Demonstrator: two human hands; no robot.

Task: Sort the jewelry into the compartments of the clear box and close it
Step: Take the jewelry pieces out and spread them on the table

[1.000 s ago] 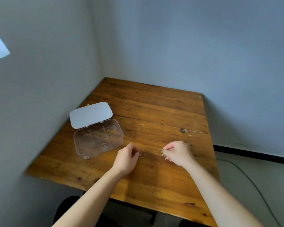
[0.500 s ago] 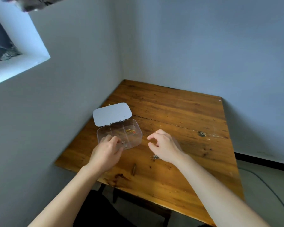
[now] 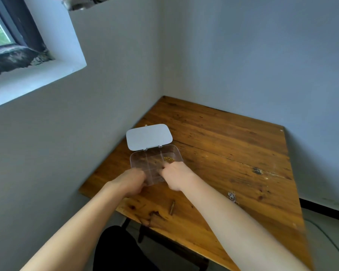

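The clear box (image 3: 175,151) stands on the wooden table (image 3: 233,153) near the left wall, its grey-white lid (image 3: 149,136) hinged open and tilted back. Gold jewelry (image 3: 169,159) lies in the far right compartment. My left hand (image 3: 131,181) is curled around the box's near left corner. My right hand (image 3: 176,175) rests over the near right compartment with its fingertips pinched down inside; what they hold is hidden. A small silver piece of jewelry (image 3: 232,196) lies loose on the table, to the right of my right forearm.
The table sits in a room corner, with walls close on the left and behind. A dark splinter-like mark (image 3: 172,207) shows near the front edge. A window recess (image 3: 27,61) is at the upper left. A cable (image 3: 329,237) runs along the floor on the right.
Both hands have gone from the table's middle to the box. The silver piece now lies alone on the table. The view has swung left and up.
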